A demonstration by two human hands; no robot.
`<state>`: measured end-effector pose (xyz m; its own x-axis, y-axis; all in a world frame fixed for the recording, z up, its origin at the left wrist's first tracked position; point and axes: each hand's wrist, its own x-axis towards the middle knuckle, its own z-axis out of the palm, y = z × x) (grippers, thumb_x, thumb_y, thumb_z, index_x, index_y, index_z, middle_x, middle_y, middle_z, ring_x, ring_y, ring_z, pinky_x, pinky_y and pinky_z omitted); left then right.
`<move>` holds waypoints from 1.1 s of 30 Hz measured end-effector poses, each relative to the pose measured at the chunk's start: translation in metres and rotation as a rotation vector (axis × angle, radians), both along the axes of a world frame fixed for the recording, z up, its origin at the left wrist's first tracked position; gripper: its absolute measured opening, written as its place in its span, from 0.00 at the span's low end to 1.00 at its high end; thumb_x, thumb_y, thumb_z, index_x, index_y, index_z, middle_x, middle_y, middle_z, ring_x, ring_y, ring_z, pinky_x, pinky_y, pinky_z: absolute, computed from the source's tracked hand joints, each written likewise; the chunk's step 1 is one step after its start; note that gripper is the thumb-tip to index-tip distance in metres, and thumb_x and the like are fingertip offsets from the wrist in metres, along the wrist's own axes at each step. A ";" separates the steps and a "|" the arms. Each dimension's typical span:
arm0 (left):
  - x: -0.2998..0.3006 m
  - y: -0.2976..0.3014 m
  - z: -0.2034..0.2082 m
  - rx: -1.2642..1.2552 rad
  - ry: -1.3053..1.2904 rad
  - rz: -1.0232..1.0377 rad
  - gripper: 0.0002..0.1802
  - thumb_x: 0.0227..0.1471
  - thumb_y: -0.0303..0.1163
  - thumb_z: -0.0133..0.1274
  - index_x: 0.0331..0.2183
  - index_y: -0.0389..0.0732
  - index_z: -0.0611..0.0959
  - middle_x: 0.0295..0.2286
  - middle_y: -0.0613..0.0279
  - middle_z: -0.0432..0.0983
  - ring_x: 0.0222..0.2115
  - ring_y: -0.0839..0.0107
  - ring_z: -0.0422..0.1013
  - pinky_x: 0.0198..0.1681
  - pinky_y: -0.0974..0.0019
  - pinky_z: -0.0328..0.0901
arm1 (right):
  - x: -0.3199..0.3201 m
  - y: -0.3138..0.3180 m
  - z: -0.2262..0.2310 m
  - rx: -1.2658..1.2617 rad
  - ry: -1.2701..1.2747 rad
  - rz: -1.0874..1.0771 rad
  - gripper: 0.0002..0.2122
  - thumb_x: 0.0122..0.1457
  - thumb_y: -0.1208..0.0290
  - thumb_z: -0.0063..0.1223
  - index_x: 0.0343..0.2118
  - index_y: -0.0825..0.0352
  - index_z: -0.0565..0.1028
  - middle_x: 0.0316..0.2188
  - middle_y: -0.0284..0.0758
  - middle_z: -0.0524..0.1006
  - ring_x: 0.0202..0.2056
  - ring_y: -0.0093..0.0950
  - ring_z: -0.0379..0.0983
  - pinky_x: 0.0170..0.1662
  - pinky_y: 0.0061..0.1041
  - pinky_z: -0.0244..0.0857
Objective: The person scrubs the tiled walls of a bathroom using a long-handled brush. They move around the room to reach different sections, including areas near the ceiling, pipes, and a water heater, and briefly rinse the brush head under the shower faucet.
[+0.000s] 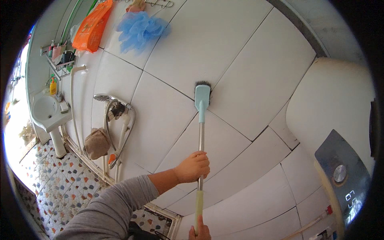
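A long-handled scrub brush (202, 97) has its pale blue head and dark bristles against the white tiled wall (240, 52), over a tile joint. My left hand (193, 166), at the end of a grey sleeve, is wrapped round the brush's metal pole midway along it. Lower down, my right hand (202, 231) is closed on the pale green grip; part of that hand is cut off by the lower edge. The pole runs nearly straight up from my right hand to the head.
A white water heater (328, 96) with a dark display panel juts out at right. A blue bath puff (140, 31) and an orange bag (93, 27) hang above. At left are a shower head (105, 97), a brown cloth bundle (97, 143), pipes and a white washbasin (45, 109).
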<state>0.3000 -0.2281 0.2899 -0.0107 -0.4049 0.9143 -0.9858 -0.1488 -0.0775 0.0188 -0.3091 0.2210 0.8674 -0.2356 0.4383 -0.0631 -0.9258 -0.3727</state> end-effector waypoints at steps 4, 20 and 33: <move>-0.010 0.008 -0.036 0.023 0.053 -0.016 0.08 0.36 0.29 0.58 0.20 0.45 0.74 0.23 0.67 0.66 0.32 0.67 0.67 0.50 0.56 0.62 | -0.020 -0.015 -0.037 0.128 0.037 0.140 0.20 0.55 0.65 0.51 0.50 0.67 0.67 0.30 0.42 0.70 0.27 0.40 0.67 0.30 0.36 0.63; 0.071 0.057 0.065 -0.183 -0.235 -0.125 0.10 0.31 0.31 0.56 0.15 0.44 0.70 0.20 0.65 0.64 0.30 0.65 0.65 0.52 0.57 0.60 | 0.065 0.061 0.019 1.077 -0.215 0.112 0.29 0.56 0.79 0.47 0.61 0.73 0.54 0.28 0.36 0.71 0.21 0.17 0.61 0.20 0.16 0.57; 0.117 0.108 0.084 -0.331 -0.253 -0.007 0.08 0.33 0.29 0.56 0.16 0.43 0.71 0.21 0.67 0.65 0.32 0.67 0.66 0.52 0.58 0.61 | 0.137 0.086 0.029 0.752 -0.243 0.074 0.29 0.53 0.82 0.44 0.61 0.71 0.54 0.24 0.32 0.68 0.18 0.14 0.59 0.18 0.12 0.54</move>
